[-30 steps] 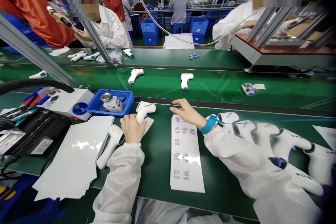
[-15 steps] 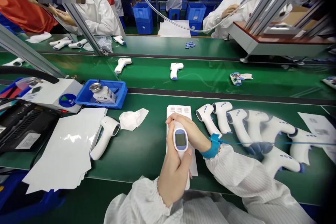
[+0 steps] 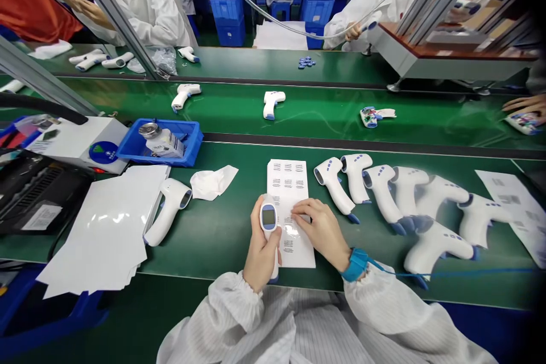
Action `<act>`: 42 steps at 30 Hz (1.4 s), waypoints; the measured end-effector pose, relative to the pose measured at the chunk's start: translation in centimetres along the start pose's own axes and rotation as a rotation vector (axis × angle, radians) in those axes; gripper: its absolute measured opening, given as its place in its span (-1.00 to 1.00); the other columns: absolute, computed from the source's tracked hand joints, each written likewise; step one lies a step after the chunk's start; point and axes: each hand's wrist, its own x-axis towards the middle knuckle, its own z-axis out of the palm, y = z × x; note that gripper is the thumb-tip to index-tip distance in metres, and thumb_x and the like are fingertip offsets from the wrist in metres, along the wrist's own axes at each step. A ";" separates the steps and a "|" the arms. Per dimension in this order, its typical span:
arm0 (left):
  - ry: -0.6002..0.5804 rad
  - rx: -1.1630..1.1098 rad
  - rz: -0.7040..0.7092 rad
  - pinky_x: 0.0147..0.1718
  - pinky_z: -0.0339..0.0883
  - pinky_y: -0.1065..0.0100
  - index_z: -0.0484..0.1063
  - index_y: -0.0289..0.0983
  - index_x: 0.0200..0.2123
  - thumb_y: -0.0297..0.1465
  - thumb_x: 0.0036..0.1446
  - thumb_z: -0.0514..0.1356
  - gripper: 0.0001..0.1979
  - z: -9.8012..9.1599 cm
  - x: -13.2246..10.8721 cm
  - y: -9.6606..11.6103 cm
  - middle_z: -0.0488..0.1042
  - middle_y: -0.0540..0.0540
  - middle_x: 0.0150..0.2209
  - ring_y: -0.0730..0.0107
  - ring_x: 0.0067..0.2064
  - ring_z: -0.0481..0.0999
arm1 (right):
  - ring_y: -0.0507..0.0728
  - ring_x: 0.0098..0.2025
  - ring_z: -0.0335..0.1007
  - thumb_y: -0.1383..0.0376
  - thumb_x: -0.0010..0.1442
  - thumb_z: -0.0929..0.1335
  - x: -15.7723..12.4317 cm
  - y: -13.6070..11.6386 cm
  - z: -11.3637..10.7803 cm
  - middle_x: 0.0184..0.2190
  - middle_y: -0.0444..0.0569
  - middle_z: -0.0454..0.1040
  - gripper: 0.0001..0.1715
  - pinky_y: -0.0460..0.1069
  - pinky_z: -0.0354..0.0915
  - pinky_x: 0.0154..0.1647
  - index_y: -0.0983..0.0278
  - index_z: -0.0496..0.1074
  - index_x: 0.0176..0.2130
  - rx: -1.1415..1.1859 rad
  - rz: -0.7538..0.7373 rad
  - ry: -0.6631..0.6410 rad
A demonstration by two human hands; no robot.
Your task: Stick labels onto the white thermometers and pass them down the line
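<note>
My left hand (image 3: 261,250) is closed round the grip of a white thermometer gun (image 3: 268,219), held upright with its small screen facing me. My right hand (image 3: 322,230) rests on a white label sheet (image 3: 289,182) lying on the green table, fingertips pinched at a label near the sheet's middle. A blue strap with a cord circles my right wrist (image 3: 355,264). Another thermometer gun (image 3: 167,210) lies to the left beside a crumpled white cloth (image 3: 212,181).
A row of several thermometer guns (image 3: 396,196) lies to the right. Stacked white sheets (image 3: 106,227), a blue tray with a bottle (image 3: 158,141) and a white box (image 3: 77,139) sit left. More guns ride the conveyor (image 3: 298,114) beyond. Other people work across it.
My left hand brought the thermometer gun from the left to the middle and stood it upright. My right hand came back off the gun onto the label sheet.
</note>
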 end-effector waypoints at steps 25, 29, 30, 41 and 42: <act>0.041 -0.007 0.059 -0.60 0.39 0.46 -0.20 0.06 0.33 -0.26 0.23 0.14 -0.28 0.3 0.3 -0.2 0.32 -0.11 -0.03 0.41 -0.34 0.40 | 0.22 -0.17 0.36 0.44 0.04 0.37 0.4 -0.9 1.2 -0.28 -0.06 0.51 -0.85 0.14 0.17 -0.13 0.20 0.36 -0.48 0.072 0.010 0.053; 0.016 0.012 0.054 -0.66 0.35 0.47 -0.18 0.10 0.32 -0.27 0.24 0.12 -0.31 0.1 0.6 -0.2 0.26 -0.12 0.11 0.52 -0.45 0.37 | 0.17 -0.21 0.41 0.46 0.04 0.33 -0.4 -1.4 0.1 -0.33 -0.08 0.48 -0.83 0.09 0.27 -0.15 0.18 0.33 -0.45 0.294 -0.078 -0.064; 0.008 0.017 0.052 -0.68 0.31 0.47 -0.19 0.12 0.32 -0.27 0.25 0.11 -0.31 0.0 0.6 -0.2 0.26 -0.12 0.13 0.57 -0.52 0.32 | 0.15 -0.24 0.41 0.47 0.04 0.33 -0.7 -1.7 -0.4 -0.34 -0.08 0.47 -0.83 0.06 0.30 -0.19 0.18 0.32 -0.45 0.376 -0.072 -0.115; -0.066 0.172 0.222 0.00 0.38 0.28 -0.10 -0.10 0.34 -0.31 0.26 0.10 -0.36 1.1 1.2 -0.6 0.06 -0.12 0.35 0.20 0.16 0.35 | 0.11 -0.23 0.38 0.42 0.10 0.35 0.2 -4.7 -3.4 -0.18 -0.02 0.39 -0.89 -0.02 0.31 -0.36 0.20 0.41 -0.40 0.484 -0.040 -0.051; -0.084 0.170 0.206 -0.11 0.43 0.32 -0.13 -0.07 0.34 -0.33 0.26 0.09 -0.35 1.2 1.3 -0.6 0.03 -0.11 0.36 0.26 0.05 0.43 | 0.12 -0.21 0.38 0.43 0.10 0.35 0.7 -4.6 -3.1 -0.18 -0.01 0.39 -0.88 0.00 0.31 -0.33 0.20 0.42 -0.40 0.446 -0.059 -0.009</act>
